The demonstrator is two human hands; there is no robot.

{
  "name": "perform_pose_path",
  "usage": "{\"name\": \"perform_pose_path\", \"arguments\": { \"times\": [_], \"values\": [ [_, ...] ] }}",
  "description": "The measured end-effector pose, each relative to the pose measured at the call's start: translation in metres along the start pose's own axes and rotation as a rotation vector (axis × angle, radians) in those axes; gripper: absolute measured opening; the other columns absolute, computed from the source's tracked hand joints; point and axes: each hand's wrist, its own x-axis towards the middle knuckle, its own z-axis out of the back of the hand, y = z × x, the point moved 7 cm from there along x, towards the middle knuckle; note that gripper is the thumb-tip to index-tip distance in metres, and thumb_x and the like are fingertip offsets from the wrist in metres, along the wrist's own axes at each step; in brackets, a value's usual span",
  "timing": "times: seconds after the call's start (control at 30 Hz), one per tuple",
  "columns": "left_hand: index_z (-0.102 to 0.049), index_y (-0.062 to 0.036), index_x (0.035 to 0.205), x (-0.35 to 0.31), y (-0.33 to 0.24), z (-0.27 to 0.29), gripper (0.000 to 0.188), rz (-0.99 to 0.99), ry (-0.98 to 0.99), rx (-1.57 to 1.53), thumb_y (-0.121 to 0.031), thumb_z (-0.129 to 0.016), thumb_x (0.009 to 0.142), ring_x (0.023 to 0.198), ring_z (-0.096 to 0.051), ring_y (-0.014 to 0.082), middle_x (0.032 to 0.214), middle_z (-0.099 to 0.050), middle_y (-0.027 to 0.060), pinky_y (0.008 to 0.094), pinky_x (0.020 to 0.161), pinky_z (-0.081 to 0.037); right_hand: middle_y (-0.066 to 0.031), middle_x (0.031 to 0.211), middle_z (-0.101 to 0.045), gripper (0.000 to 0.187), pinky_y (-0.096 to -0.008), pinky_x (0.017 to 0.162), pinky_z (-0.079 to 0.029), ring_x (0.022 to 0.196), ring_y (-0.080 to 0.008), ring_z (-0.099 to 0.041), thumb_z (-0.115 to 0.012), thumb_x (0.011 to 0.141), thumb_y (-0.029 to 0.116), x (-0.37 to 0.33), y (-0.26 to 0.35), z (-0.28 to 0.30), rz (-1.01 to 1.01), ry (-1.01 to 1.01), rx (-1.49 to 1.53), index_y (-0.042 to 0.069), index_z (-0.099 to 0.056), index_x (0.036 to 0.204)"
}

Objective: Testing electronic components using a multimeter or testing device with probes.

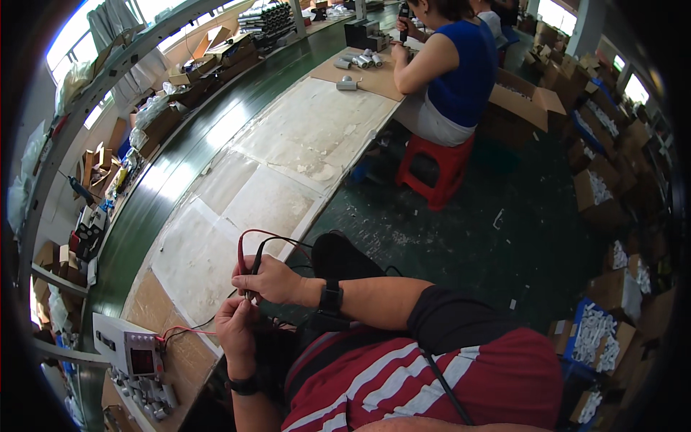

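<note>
My right hand (277, 279) is closed round a red test probe (240, 261) and a black test probe (257, 263), held side by side and tips down. Their leads loop up and back over my wrist. Just below, my left hand (236, 327) pinches something small right at the probe tips; the fingers hide what it is. Both hands are close together over the near edge of the workbench (187, 252). A white box-shaped meter (129, 344) with a dark red-lit display stands at the lower left, red and black leads plugged into it.
Silvery cylindrical parts (151, 397) lie beside the meter. A metal frame (54, 180) rises along the left. Further up the bench a co-worker in blue (464, 72) sits on a red stool (435, 169) near more metal cylinders (360, 60). Cartons of white parts (596, 335) line the right.
</note>
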Motion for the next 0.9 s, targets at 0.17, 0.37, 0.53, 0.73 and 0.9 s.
{"name": "perform_pose_path", "arguments": {
  "times": [0.17, 0.37, 0.53, 0.73, 0.9],
  "values": [
    [-0.067, -0.0020, 0.098, 0.002, 0.001, 0.001, 0.009, 0.030, -0.027, 0.008, -0.011, -0.067, 0.099, 0.066, -0.058, 0.0097, 0.081, -0.068, 0.0040, 0.0223, 0.062, -0.046, -0.0007, 0.076, -0.064, 0.012, -0.0265, 0.056, -0.049, 0.064, -0.0093, -0.060, -0.068, 0.098, 0.016, 0.006, -0.005, 0.001, 0.004, 0.005, 0.013, 0.005, -0.065, 0.096],
    [-0.068, -0.0026, 0.098, 0.000, -0.004, 0.004, 0.009, 0.018, -0.061, 0.067, -0.012, -0.068, 0.098, 0.063, -0.057, 0.0102, 0.077, -0.067, 0.0035, 0.0235, 0.060, -0.046, -0.0005, 0.076, -0.064, 0.013, -0.0263, 0.056, -0.049, 0.064, -0.0092, -0.060, -0.069, 0.098, 0.017, 0.005, -0.009, -0.002, -0.015, -0.004, 0.014, 0.004, -0.065, 0.097],
    [-0.068, -0.0017, 0.096, -0.006, -0.008, 0.001, 0.010, 0.000, -0.053, 0.177, -0.011, -0.069, 0.098, 0.063, -0.056, 0.0083, 0.076, -0.066, 0.0016, 0.0218, 0.059, -0.043, -0.0008, 0.077, -0.065, 0.014, -0.0261, 0.058, -0.050, 0.066, -0.0094, -0.061, -0.069, 0.097, 0.017, 0.005, -0.019, 0.000, -0.013, -0.017, 0.022, 0.004, -0.065, 0.098],
    [-0.068, -0.0013, 0.093, -0.006, -0.003, 0.008, 0.008, -0.005, -0.030, 0.146, -0.009, -0.068, 0.097, 0.065, -0.055, 0.0070, 0.078, -0.066, 0.0004, 0.0201, 0.060, -0.041, -0.0014, 0.080, -0.066, 0.015, -0.0259, 0.060, -0.051, 0.070, -0.0098, -0.062, -0.070, 0.097, 0.017, 0.002, -0.019, -0.003, -0.047, 0.012, 0.039, 0.004, -0.066, 0.102],
    [-0.067, -0.0022, 0.092, -0.001, -0.005, 0.008, 0.007, 0.018, -0.003, 0.109, -0.008, -0.068, 0.096, 0.065, -0.054, 0.0068, 0.076, -0.064, -0.0003, 0.0198, 0.061, -0.040, -0.0023, 0.084, -0.066, 0.015, -0.0263, 0.062, -0.052, 0.071, -0.0107, -0.063, -0.070, 0.096, 0.015, 0.004, -0.019, -0.002, -0.090, 0.068, 0.055, 0.003, -0.066, 0.104]
  ]
}}
